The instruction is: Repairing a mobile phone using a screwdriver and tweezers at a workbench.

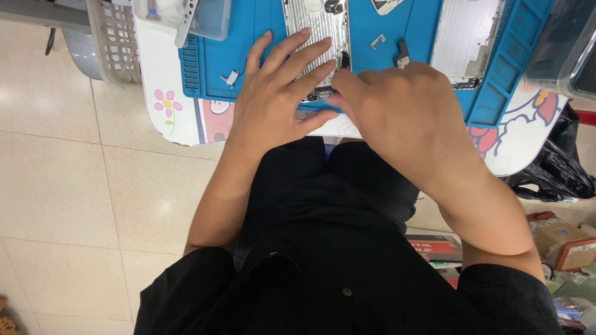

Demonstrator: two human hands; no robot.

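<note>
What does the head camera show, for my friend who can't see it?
Two bare hands work on an opened silver phone lying on a blue mat. The left hand lies flat on it; the right hand touches its lower end. Small metal parts lie nearby.

A small white table (167, 74) with cartoon flower prints fills the top of the frame. A blue mat (372, 25) covers most of it. At the upper left edge stands a pale basket (115, 40), with a clear box (211, 18) beside it. At the upper right corner sits a clear bin (568, 46). The table stands on a beige tiled floor (74, 186).
</note>
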